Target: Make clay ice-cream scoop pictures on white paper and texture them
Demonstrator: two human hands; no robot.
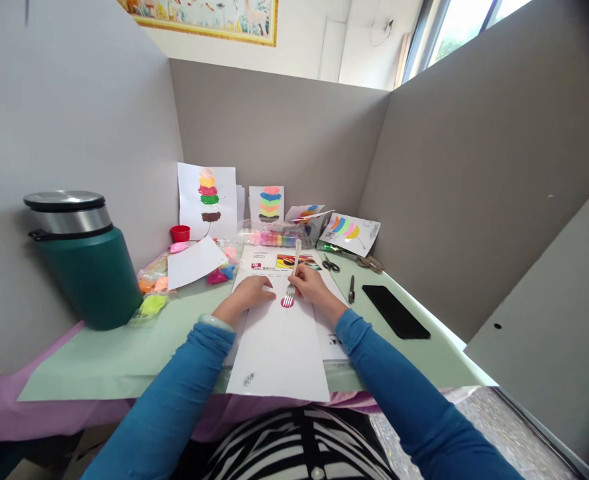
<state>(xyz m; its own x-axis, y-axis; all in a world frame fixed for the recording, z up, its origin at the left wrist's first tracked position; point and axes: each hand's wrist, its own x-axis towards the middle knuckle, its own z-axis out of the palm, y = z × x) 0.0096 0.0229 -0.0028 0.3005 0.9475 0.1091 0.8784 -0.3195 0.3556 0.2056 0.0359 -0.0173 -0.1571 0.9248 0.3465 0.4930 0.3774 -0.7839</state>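
A silvery fork (297, 257) is gripped in my right hand (310, 283), its handle pointing away from me and its tines down. The tines rest over a small round magenta piece of clay (287, 303) on a white sheet of paper (279, 353). A faint line runs down the sheet below the piece, and a small dark scribble marks its lower left corner. My left hand (253, 292) lies on the left side of the sheet, fingers stretched toward the clay and holding nothing.
A green tumbler (91, 273) stands at left, near bagged coloured clay (153, 305) and a red cup (180, 233). To the right lie a black phone (395, 311), a pen (351, 289) and scissors (331, 264). Colourful clay pictures (207, 200) lean at the back; grey partitions (279, 120) enclose the table.
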